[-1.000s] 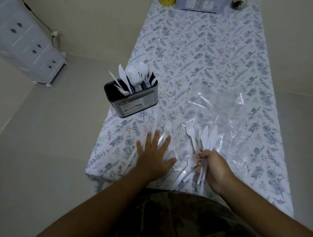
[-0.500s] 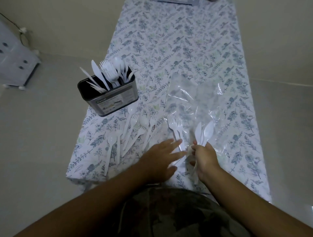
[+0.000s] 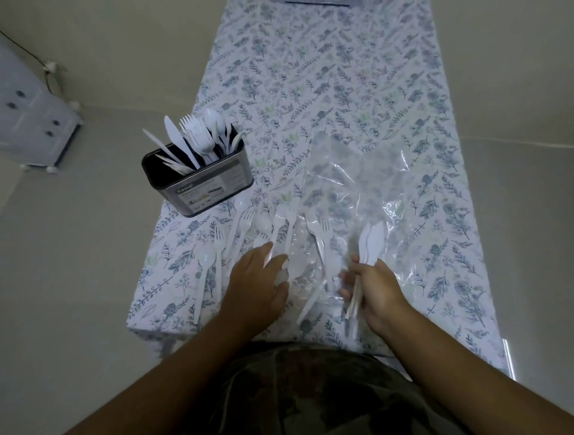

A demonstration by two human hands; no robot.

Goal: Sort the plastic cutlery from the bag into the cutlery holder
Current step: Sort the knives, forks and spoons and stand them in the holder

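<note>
A dark metal cutlery holder (image 3: 198,183) stands at the table's left edge, with white knives, forks and spoons upright in it. A clear plastic bag (image 3: 354,186) lies flat on the floral tablecloth. Loose white forks and spoons (image 3: 242,226) lie spread between the holder and the bag's near end. My right hand (image 3: 375,288) is shut on a bundle of white knives (image 3: 371,239), blades pointing away. My left hand (image 3: 257,282) rests palm down on the bag's near end, fingers spread over a white utensil whose handle (image 3: 310,301) sticks out beside it.
The table (image 3: 310,77) is long and narrow, with floor on both sides. A white drawer unit (image 3: 34,124) stands on the floor at far left. A box edge (image 3: 316,2) shows at the table's far end.
My left hand has slid right from the loose cutlery onto the bag's near end, then drawn back a little. My right hand keeps hold of the knives. The view has tilted down.
</note>
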